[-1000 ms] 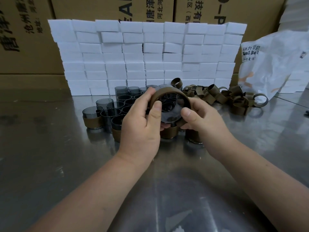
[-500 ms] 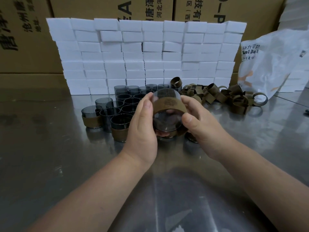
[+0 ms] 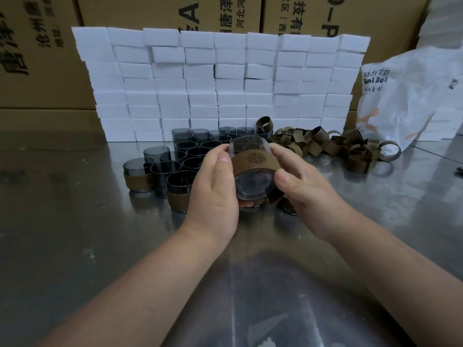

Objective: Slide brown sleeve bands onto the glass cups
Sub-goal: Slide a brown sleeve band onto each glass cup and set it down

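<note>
At left on the desk (image 3: 75, 234), a few banded cups (image 3: 138, 176) stand done; many bare cups (image 3: 200, 144) wait beside them. My left hand (image 3: 215, 194) and right hand (image 3: 304, 194) curl their fingers (image 3: 283, 152) round a tilted cup (image 3: 253, 187), its band (image 3: 255, 161) nearly seated, I judge. At right, loose bands (image 3: 333, 146) pile near a white bag (image 3: 413, 96); nothing blocks me.

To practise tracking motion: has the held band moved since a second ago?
Yes. The band has come down, away from the foam wall: its top edge then reached the wall's foot; now it lies lower, round the cup.
</note>
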Demonstrator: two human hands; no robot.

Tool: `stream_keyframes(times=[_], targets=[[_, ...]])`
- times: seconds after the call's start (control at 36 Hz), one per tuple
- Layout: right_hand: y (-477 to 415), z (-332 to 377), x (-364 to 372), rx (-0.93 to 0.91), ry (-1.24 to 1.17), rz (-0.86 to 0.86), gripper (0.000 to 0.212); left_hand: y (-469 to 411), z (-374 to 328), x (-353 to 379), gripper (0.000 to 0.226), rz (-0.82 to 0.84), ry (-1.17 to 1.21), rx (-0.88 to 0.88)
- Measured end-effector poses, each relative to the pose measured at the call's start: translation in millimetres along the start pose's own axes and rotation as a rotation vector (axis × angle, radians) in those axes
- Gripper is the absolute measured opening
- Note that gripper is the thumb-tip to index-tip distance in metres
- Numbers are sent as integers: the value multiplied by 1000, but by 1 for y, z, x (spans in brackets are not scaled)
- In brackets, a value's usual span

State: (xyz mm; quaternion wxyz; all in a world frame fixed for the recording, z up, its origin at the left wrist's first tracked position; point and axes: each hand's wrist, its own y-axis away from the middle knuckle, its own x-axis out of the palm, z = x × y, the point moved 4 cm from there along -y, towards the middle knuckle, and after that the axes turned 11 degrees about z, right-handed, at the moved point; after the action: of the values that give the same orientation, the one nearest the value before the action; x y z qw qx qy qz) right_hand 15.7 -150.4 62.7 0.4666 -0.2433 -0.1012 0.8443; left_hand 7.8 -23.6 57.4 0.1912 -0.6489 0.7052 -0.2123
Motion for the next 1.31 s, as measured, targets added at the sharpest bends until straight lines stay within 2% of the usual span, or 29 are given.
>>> stream_keyframes(times=[0.06,0.14,0.19,0.36,0.56,0.64,0.78,0.86,0.97,1.06,1.17,1.25,1.31], targets=[[0,-1,-2,4,3,-4,91,0,0,0,33,-11,-18,0],[0,-3,-4,0,6,-24,65,0,0,0,34,-21,-45,-5],[-1,-4,-5,-1,1,-45,59,0,0,-1,34,-33,-73,-7],[0,-3,-5,-4,-16,-48,69,0,0,-1,31,-40,-62,-12],[-1,-4,-6,-16,-48,-60,65,0,2,-1,29,-54,-51,-1],[-1,-4,-5,-6,-37,-52,70,-1,5,-2,27,-49,-60,1],[-1,-4,-4,-29,-100,-15,60,0,7,7,26,102,18,-12],[-1,-1,1,-54,-68,25,60,2,5,11,30,188,93,-10],[-2,0,0,-62,-34,10,64,4,8,12,34,249,80,-22],[-2,-2,-1,-45,-3,-10,66,3,9,13,31,245,110,-23],[-2,-4,3,-28,14,-23,93,0,12,12,20,212,232,-80],[-3,-5,4,-20,-1,-33,93,2,15,15,19,204,326,-125],[-3,-8,4,9,-47,-43,80,4,16,15,17,179,360,-132]])
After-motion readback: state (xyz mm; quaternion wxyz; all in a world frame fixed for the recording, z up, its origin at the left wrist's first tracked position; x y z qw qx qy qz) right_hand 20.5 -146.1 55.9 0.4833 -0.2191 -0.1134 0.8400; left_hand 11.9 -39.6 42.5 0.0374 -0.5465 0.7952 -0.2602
